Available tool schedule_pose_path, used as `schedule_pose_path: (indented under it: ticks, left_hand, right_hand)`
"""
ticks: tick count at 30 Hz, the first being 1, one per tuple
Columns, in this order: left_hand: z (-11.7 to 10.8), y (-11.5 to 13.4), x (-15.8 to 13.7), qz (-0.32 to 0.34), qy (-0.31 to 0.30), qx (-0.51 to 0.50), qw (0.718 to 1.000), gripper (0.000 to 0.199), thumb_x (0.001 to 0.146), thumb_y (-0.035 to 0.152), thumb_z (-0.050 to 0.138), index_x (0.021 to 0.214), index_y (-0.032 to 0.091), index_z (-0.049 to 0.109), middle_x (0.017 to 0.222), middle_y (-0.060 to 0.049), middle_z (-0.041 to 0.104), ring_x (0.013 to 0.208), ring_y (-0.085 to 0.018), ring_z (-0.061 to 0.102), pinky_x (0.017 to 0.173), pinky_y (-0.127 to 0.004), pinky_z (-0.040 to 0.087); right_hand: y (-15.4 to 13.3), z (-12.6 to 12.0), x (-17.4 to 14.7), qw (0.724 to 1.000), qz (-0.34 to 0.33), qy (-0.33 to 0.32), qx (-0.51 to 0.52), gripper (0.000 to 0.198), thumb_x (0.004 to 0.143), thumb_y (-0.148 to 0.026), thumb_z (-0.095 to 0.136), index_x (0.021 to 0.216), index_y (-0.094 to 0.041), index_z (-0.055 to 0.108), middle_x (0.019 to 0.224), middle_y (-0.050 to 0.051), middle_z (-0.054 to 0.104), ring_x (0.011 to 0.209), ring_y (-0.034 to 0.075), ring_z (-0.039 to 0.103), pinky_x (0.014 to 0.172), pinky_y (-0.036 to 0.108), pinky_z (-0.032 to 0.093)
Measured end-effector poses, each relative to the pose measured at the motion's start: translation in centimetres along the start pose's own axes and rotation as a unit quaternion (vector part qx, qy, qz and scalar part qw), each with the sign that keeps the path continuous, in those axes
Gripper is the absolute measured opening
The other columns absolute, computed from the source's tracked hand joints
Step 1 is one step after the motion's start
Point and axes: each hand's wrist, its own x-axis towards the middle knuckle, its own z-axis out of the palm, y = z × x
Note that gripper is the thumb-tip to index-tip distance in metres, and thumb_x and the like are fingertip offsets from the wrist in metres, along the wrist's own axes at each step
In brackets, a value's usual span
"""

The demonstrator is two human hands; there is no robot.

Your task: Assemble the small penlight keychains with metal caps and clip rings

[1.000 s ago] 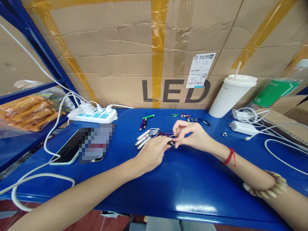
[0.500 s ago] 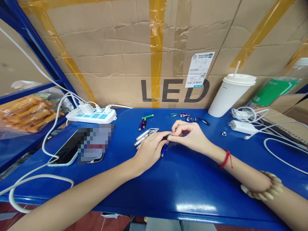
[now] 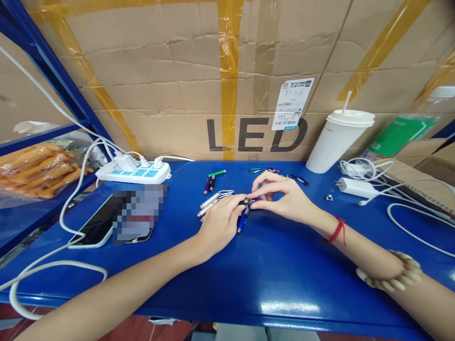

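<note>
My left hand [image 3: 219, 222] is closed around a small black penlight [image 3: 243, 202], most of which its fingers hide. At the metal end of that penlight, the thumb and fingertips of my right hand [image 3: 280, 194] sit on either side, pinching it loosely. Just below lies a blue penlight [image 3: 243, 220], close to my left fingers. Silver penlights [image 3: 209, 201] with a clip lie on the table, partly covered by my left hand. Behind them are a green tube [image 3: 217, 173], a purple one [image 3: 206, 185] and a black one [image 3: 212, 183].
Beyond my right hand lie a green carabiner [image 3: 255, 170], a black clip [image 3: 302, 180] and small metal parts. A metal ring [image 3: 329, 197] is further right. Around the blue table [image 3: 220, 289] are phones [image 3: 97, 225], a power strip [image 3: 149, 176], a charger [image 3: 357, 187], a white cup [image 3: 334, 142] and an LED carton [image 3: 159, 94].
My right fingers have loosened and spread from their tight pinch, so the penlight's metal end now shows. My left hand stays in place. The view has shifted slightly.
</note>
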Motion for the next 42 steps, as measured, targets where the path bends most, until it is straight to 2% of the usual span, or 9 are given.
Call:
schedule_pose_path:
  ticks: [5,12,17,27,34,38,42]
  left_hand:
    - [0.1,-0.1,0.0,0.013,-0.034,0.004,0.999,0.032,0.087,0.029,0.031,0.109,0.024,0.054,0.107,-0.002,0.062,0.097,-0.013,0.057,0.084,-0.027,0.046]
    - [0.0,-0.1,0.0,0.001,-0.095,0.007,0.995,0.030,0.088,0.030,0.028,0.103,0.022,0.053,0.089,-0.001,0.064,0.081,-0.012,0.058,0.073,-0.024,0.044]
    - [-0.1,0.2,-0.1,-0.019,-0.104,-0.012,0.994,0.026,0.088,0.030,0.030,0.103,0.023,0.049,0.097,-0.001,0.062,0.088,-0.012,0.058,0.076,-0.025,0.043]
    - [0.2,-0.4,-0.3,-0.004,-0.063,-0.032,0.998,0.015,0.086,0.028,0.036,0.091,0.020,0.048,0.098,-0.003,0.063,0.087,-0.014,0.060,0.072,-0.025,0.046]
    - [0.6,-0.8,-0.3,0.055,0.016,-0.020,0.998,0.016,0.086,0.028,0.039,0.086,0.019,0.051,0.092,-0.004,0.064,0.090,-0.012,0.061,0.075,-0.023,0.049]
    - [0.6,-0.9,-0.3,0.087,0.041,-0.016,0.995,0.018,0.085,0.029,0.040,0.089,0.019,0.055,0.091,-0.003,0.065,0.085,-0.010,0.061,0.073,-0.020,0.050]
    - [0.3,-0.5,-0.1,0.081,0.018,-0.010,0.997,0.025,0.086,0.025,0.038,0.105,0.023,0.054,0.104,-0.001,0.063,0.096,-0.009,0.059,0.085,-0.022,0.048]
  right_hand:
    - [0.0,-0.2,-0.1,0.999,-0.028,-0.027,-0.002,0.009,0.070,-0.025,0.069,0.071,-0.016,0.070,0.086,0.006,0.055,0.070,0.011,0.053,0.053,0.022,0.045]
    - [0.5,-0.1,-0.4,0.997,-0.056,-0.054,-0.016,0.007,0.074,-0.022,0.066,0.071,-0.016,0.069,0.084,0.007,0.055,0.075,0.012,0.055,0.057,0.023,0.048]
    - [0.6,0.1,-0.5,0.996,-0.062,-0.057,-0.015,0.007,0.075,-0.020,0.065,0.071,-0.015,0.068,0.082,0.006,0.054,0.074,0.012,0.054,0.061,0.024,0.048]
    - [0.0,0.1,-0.3,0.997,-0.054,-0.049,-0.031,0.014,0.073,-0.025,0.067,0.063,-0.015,0.066,0.074,0.004,0.051,0.067,0.010,0.051,0.057,0.022,0.043]
    - [-0.5,1.0,-0.3,0.999,-0.027,0.004,-0.025,0.023,0.072,-0.025,0.067,0.055,-0.013,0.057,0.069,0.003,0.050,0.059,0.009,0.047,0.049,0.020,0.038]
    - [-0.5,1.5,-0.4,1.000,0.010,0.015,0.000,0.029,0.073,-0.028,0.065,0.053,-0.012,0.052,0.067,0.003,0.049,0.056,0.008,0.045,0.046,0.019,0.037]
    - [-0.4,1.6,-0.3,0.999,0.037,0.014,0.002,0.031,0.075,-0.032,0.064,0.053,-0.012,0.053,0.068,0.004,0.049,0.059,0.008,0.045,0.045,0.019,0.035]
